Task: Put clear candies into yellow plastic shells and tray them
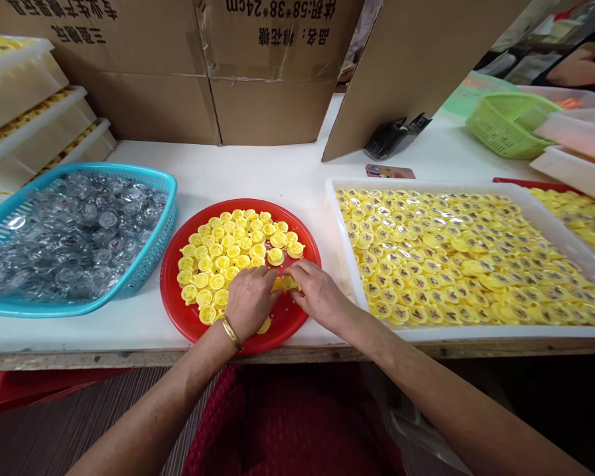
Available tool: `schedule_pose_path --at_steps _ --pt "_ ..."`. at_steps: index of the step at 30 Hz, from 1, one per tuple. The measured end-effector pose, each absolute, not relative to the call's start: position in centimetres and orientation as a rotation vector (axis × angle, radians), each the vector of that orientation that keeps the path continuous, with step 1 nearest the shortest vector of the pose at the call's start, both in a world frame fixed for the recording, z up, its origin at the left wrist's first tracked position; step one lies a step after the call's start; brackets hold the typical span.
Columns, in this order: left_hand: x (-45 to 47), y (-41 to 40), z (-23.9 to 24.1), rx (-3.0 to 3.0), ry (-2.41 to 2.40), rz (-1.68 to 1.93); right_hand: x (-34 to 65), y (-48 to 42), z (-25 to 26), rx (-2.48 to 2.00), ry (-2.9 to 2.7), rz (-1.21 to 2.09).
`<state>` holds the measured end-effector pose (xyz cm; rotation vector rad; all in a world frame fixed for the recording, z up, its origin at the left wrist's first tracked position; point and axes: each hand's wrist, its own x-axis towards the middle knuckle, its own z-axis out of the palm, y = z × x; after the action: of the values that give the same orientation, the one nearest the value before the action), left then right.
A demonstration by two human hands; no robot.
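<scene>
Both my hands rest over a round red plate [297,228] near the table's front edge. The plate carries several small yellow round pieces [228,251] laid in rows. My left hand [250,301], with a gold bangle at the wrist, is curled with its fingers closed on a yellow piece [283,283]. My right hand [315,291] meets it from the right, fingertips pinched on the same small cluster of yellow pieces. Another yellow piece [264,326] peeks out under my left hand.
A blue basket [151,261] of clear plastic lids sits left. A white tray [344,264] of yellow pieces lies right. Cardboard boxes [258,86] stand behind, stacked white trays [30,125] far left, a green basket [508,122] far right. Another person's arm [575,66] shows top right.
</scene>
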<state>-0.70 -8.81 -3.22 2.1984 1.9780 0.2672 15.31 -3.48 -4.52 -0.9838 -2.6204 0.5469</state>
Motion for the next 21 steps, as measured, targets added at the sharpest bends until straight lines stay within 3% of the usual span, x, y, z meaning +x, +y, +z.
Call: schedule_pose_path --at_steps 8,21 --pt "-0.29 -9.26 -3.76 2.146 1.926 0.543 15.35 -3.49 -4.84 -1.057 -2.483 0.591" --pt "-0.51 -9.6 -3.72 2.121 1.841 0.649 15.15 -4.02 -4.62 -1.134 -2.329 0.695"
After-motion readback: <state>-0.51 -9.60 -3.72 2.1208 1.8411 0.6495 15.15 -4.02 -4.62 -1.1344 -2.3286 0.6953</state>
